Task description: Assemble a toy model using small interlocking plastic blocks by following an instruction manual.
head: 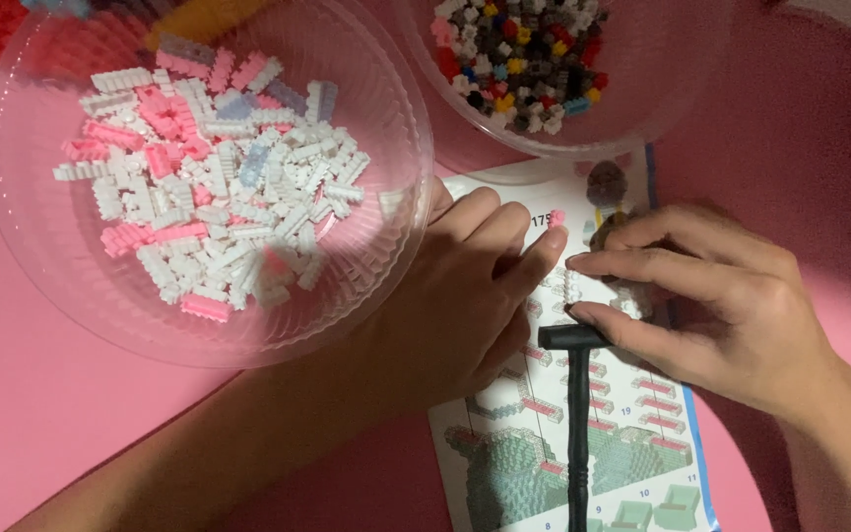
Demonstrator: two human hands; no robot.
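Note:
My left hand [465, 286] rests on a printed instruction sheet [632, 443], its fingertips pinching a tiny pink brick [556, 218]. My right hand [711, 296] is beside it, thumb and forefinger closed on a small white stack of bricks [573, 287]. A small black hammer-like tool [577, 394] lies on the sheet just below my right thumb. The two hands almost touch above the sheet.
A large clear plastic bowl [41, 266] holds several white, pink and pale blue bricks at upper left. A second clear bowl [642, 118] at the top holds small grey, red, yellow and white pieces. Everything sits on a pink surface [71, 424].

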